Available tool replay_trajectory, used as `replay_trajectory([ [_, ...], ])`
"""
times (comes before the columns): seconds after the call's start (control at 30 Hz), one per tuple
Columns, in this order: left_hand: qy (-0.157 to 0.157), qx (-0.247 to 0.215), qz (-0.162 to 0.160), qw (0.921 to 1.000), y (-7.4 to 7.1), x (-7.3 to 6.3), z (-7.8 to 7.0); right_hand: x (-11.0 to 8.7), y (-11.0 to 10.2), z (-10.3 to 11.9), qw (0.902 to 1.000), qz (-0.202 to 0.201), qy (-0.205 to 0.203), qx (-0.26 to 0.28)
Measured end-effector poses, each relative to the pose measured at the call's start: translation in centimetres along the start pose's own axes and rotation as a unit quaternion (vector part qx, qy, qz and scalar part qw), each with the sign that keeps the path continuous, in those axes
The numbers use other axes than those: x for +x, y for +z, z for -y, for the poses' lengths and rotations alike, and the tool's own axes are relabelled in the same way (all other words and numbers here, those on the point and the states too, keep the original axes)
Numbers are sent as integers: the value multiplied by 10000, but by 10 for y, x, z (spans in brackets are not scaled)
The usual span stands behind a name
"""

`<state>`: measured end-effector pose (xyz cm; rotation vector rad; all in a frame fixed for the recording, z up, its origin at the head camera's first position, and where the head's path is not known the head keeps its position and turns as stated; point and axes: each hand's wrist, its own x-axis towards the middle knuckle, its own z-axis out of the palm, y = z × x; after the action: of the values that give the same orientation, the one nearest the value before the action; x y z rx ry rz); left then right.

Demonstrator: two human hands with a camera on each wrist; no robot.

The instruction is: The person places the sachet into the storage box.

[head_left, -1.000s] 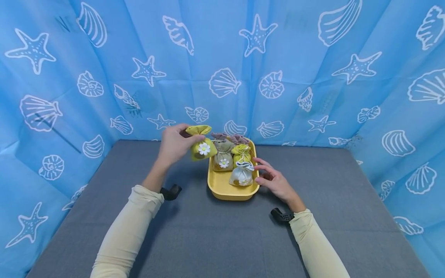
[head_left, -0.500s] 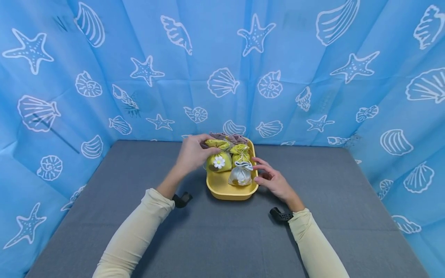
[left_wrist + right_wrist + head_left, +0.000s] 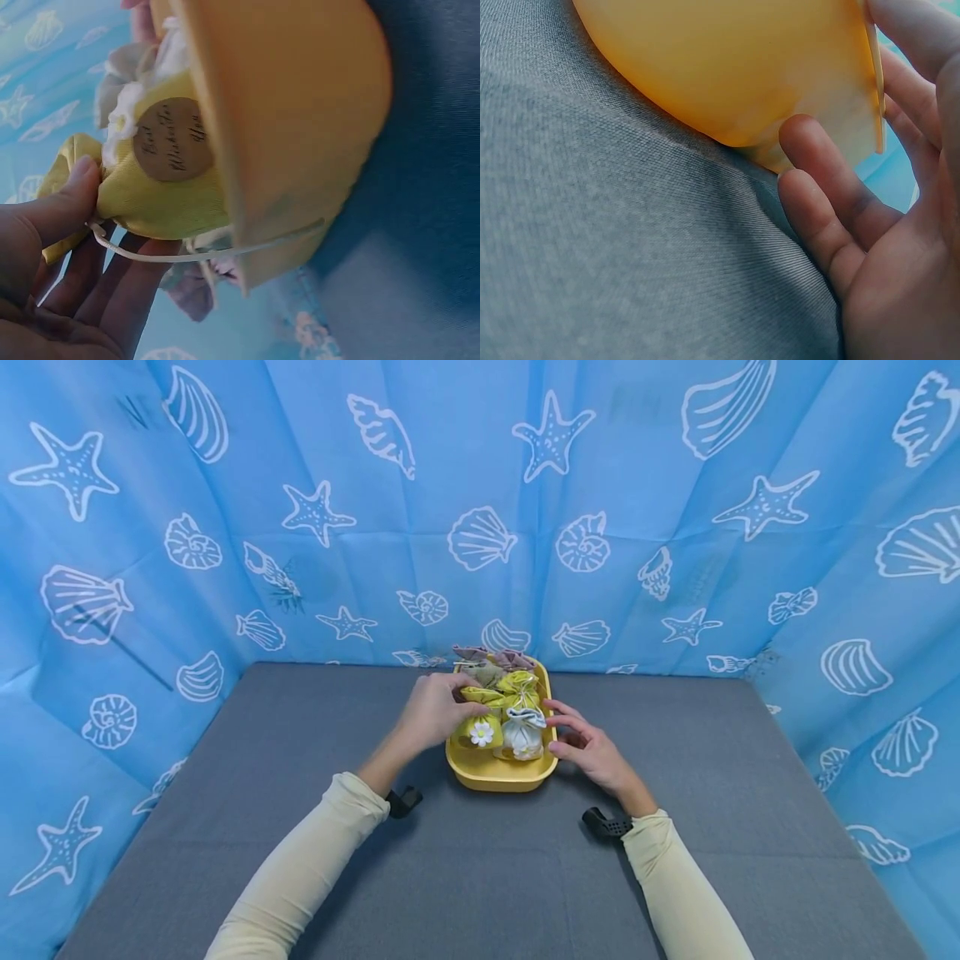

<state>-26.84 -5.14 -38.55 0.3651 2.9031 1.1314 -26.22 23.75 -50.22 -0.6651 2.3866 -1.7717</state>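
Observation:
My left hand (image 3: 433, 710) pinches the gathered neck of a yellow-green drawstring pouch (image 3: 480, 735) with a white flower on it. In the left wrist view the pouch (image 3: 172, 202) bears a round brown label, and its lower part is behind the wall of the yellow tub (image 3: 495, 781). A white cord (image 3: 150, 257) hangs from it across the rim. Just to its right sits a pale blue-white pouch (image 3: 523, 739). My right hand (image 3: 596, 760) rests at the tub's right rim, fingertips at the edge and fingers loosely bent. Two of its fingers (image 3: 814, 146) lie outside the tub wall (image 3: 727, 67).
Behind the held pouch the tub also holds another yellow pouch (image 3: 519, 685), a grey-green pouch (image 3: 483, 673) and mauve pouches (image 3: 513, 660). Grey cloth (image 3: 480, 877) covers the table, and a blue shell-print curtain (image 3: 480, 602) stands behind and along the sides.
My left hand has carried the yellow-green pouch rightward and toward me, from beyond the tub's left rim to its front left. The right hand has stayed at the right rim.

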Motion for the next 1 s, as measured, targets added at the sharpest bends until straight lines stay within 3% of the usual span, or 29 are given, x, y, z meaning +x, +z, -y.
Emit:
replay_trajectory([
  [0.37,3,631,902,9939,22,3,13,0,0,0,9999,31,-79,57],
  [0.57,77,581,827,9949,25,1,16,-2,1,1,10000,33,-35,16],
  [0.8,15,556,515,9971,23,-1,18,-2,2,2,10000,41,-40,-3],
  [1.0,67,303,656,9974,20,-2,23,-1,1,4,9999,75,-123,-30],
])
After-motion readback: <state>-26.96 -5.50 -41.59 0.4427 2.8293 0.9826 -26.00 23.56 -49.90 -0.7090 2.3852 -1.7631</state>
